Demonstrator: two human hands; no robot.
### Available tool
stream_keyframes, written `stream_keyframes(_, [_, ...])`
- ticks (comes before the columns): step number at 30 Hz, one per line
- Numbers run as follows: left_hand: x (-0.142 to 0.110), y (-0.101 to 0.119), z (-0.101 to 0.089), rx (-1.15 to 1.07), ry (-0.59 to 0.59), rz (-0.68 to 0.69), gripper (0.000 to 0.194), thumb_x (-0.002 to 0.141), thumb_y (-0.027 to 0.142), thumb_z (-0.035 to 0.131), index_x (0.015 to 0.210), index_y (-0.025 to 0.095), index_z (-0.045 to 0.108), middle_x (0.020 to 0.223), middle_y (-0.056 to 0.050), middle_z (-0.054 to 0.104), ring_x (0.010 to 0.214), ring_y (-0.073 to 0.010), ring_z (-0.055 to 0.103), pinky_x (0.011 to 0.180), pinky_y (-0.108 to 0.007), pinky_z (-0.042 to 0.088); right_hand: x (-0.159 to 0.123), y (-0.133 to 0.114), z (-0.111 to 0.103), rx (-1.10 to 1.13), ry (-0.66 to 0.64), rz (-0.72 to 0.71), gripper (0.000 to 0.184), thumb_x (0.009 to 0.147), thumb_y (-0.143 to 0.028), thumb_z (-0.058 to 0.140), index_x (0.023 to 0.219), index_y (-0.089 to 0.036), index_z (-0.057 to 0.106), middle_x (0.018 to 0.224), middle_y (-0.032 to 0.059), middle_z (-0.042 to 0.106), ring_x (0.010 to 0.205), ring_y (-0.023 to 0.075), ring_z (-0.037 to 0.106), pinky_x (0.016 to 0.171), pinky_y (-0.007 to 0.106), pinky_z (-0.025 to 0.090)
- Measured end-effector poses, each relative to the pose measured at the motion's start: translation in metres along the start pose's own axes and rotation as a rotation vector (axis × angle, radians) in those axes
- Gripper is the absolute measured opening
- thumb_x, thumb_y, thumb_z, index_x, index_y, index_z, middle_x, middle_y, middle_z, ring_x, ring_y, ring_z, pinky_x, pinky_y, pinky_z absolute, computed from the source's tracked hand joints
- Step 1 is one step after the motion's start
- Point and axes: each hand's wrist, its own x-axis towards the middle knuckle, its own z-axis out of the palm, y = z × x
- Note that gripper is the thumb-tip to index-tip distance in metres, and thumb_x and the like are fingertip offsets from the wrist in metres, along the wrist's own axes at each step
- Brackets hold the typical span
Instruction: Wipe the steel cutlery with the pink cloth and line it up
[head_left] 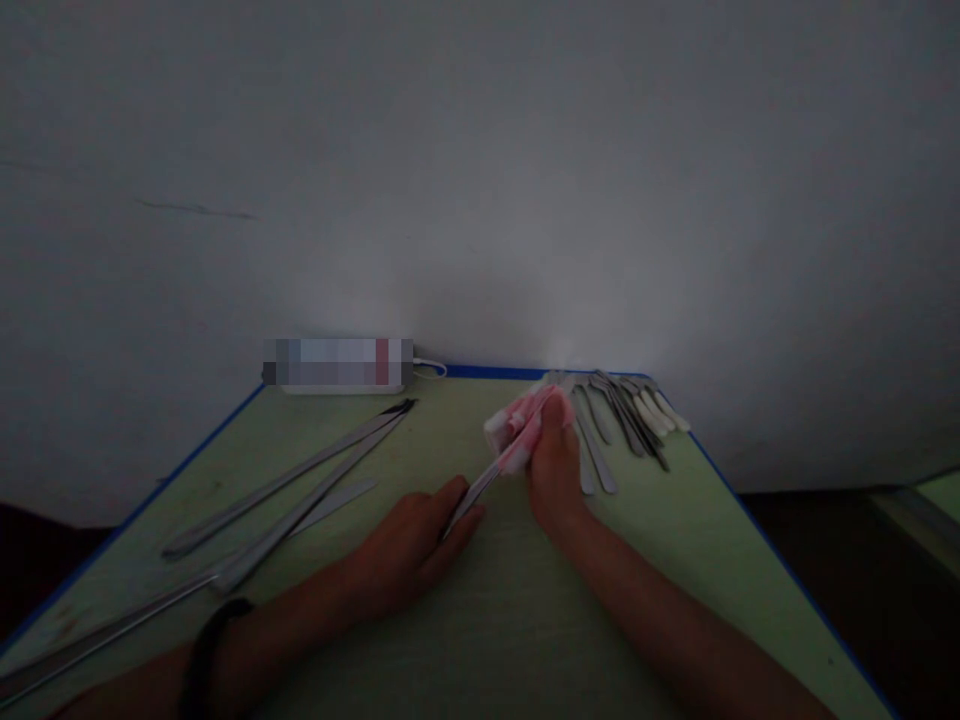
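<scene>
My left hand (420, 545) is closed around the lower end of a slim metal utensil (480, 487), which slants up to the right. Its far end disappears into a pink and white cloth (517, 425), so the kind of utensil cannot be made out. My right hand (556, 465) grips that cloth around the utensil, thumb on top. Just beyond the right hand lie several metal utensils (600, 465), their handles toward me.
Long metal tongs (289, 480) and a flat metal piece (337, 503) rest on the green table (450, 650) at left. Another long metal tool (112, 625) reaches the lower left edge. White-handled utensils (652, 412) lie back right. A blurred-out box (337, 365) with a cable stands against the wall.
</scene>
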Motion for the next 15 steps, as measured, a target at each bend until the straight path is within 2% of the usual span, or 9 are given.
stream_keyframes(3, [0.001, -0.002, 0.000, -0.030, 0.020, 0.029, 0.025, 0.091, 0.038, 0.032, 0.093, 0.019, 0.049, 0.079, -0.005, 0.064, 0.069, -0.0189, 0.061, 0.062, -0.027, 0.044, -0.023, 0.001, 0.011, -0.082, -0.027, 0.059, 0.045, 0.084, -0.058, 0.041, 0.084, -0.018, 0.062, 0.077, 0.0041, 0.066, 0.074, 0.0165, 0.059, 0.070, 0.028, 0.045])
stream_keyframes(6, [0.003, -0.003, -0.002, -0.082, 0.016, 0.061, 0.026, 0.090, 0.035, 0.032, 0.097, 0.018, 0.050, 0.084, -0.006, 0.065, 0.071, -0.0189, 0.061, 0.066, -0.028, 0.045, -0.030, 0.001, 0.015, -0.113, -0.081, 0.060, 0.041, 0.083, -0.055, 0.044, 0.083, -0.019, 0.064, 0.080, 0.0037, 0.067, 0.077, 0.0165, 0.060, 0.074, 0.027, 0.045])
stream_keyframes(10, [0.003, 0.002, -0.008, -0.106, -0.013, 0.036, 0.030, 0.092, 0.039, 0.029, 0.088, 0.018, 0.051, 0.077, -0.002, 0.061, 0.068, -0.0163, 0.057, 0.065, -0.027, 0.044, -0.011, -0.003, 0.007, -0.045, -0.064, 0.049, 0.039, 0.081, -0.056, 0.049, 0.077, -0.019, 0.063, 0.072, 0.0010, 0.065, 0.069, 0.0148, 0.059, 0.068, 0.026, 0.046])
stream_keyframes(15, [-0.003, 0.009, -0.019, -0.177, -0.101, 0.018, 0.039, 0.093, 0.041, 0.026, 0.073, 0.019, 0.051, 0.070, 0.002, 0.054, 0.067, -0.0133, 0.052, 0.066, -0.024, 0.043, 0.024, -0.015, -0.007, 0.211, 0.012, 0.027, 0.039, 0.081, -0.057, 0.047, 0.075, -0.020, 0.058, 0.063, -0.0021, 0.062, 0.057, 0.0114, 0.057, 0.059, 0.025, 0.046])
